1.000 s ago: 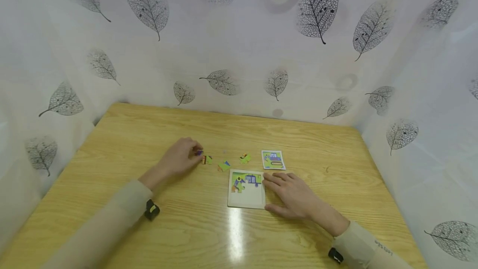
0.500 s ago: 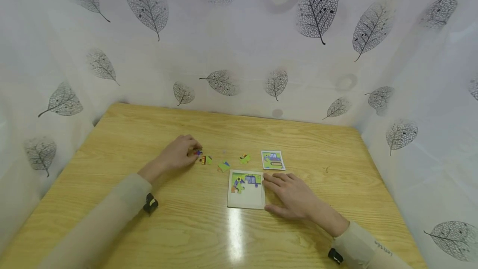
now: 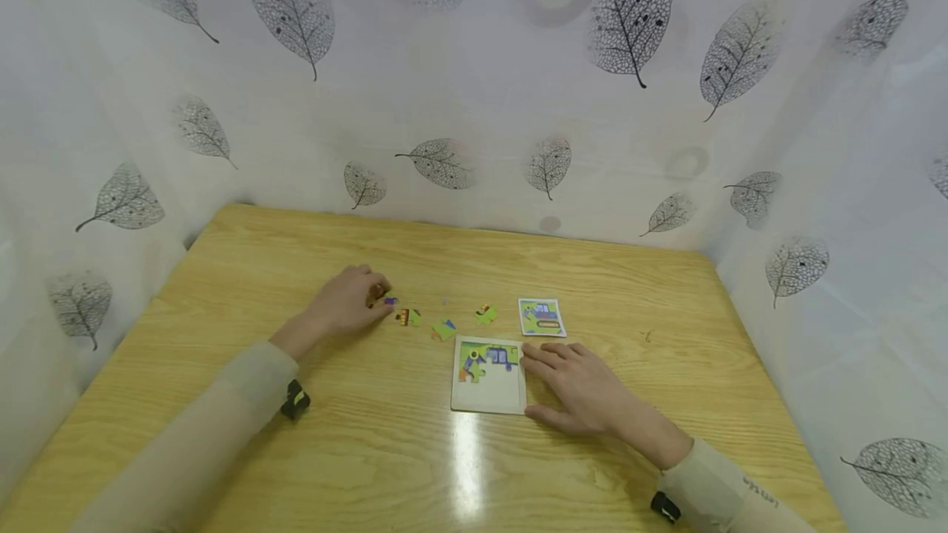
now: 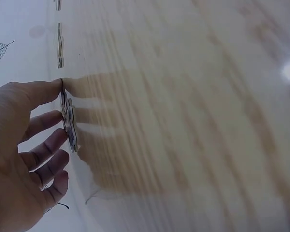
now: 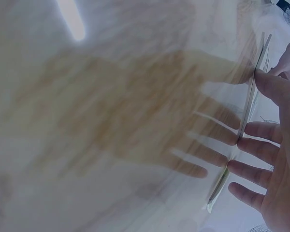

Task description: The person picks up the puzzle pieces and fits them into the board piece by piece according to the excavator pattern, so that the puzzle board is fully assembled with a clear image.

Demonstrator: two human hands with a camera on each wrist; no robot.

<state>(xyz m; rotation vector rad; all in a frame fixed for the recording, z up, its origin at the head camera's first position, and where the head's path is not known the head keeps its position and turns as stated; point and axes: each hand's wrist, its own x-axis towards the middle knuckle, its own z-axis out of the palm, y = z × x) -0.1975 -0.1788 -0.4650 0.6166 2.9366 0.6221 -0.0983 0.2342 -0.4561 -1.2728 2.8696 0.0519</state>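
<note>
My left hand [image 3: 344, 300] is over the left end of the loose puzzle pieces, its thumb and fingertips on a brown puzzle piece [image 3: 377, 294]. A purple piece [image 3: 391, 301] lies at the thumb. In the left wrist view overlapping pieces [image 4: 70, 123] show edge-on at the fingertips, the lower fingers loosely bent. My right hand [image 3: 578, 385] rests with extended fingers along the right edge of a white puzzle tray [image 3: 489, 401]. Several joined pieces [image 3: 474, 359], with a blue vehicle on green, fill the tray's upper part. The tray appears edge-on in the right wrist view.
A red-and-green piece [image 3: 409, 317], a green piece with a blue corner [image 3: 444, 330] and another green piece [image 3: 485, 314] lie behind the tray. A small picture card [image 3: 541, 317] is at its upper right. Leaf-patterned curtains [image 3: 474, 89] surround the wooden table [image 3: 370, 451].
My left hand has drawn slightly left and back, away from the red-and-green piece; a brown piece now shows under its fingers. The right hand and tray have stayed put.
</note>
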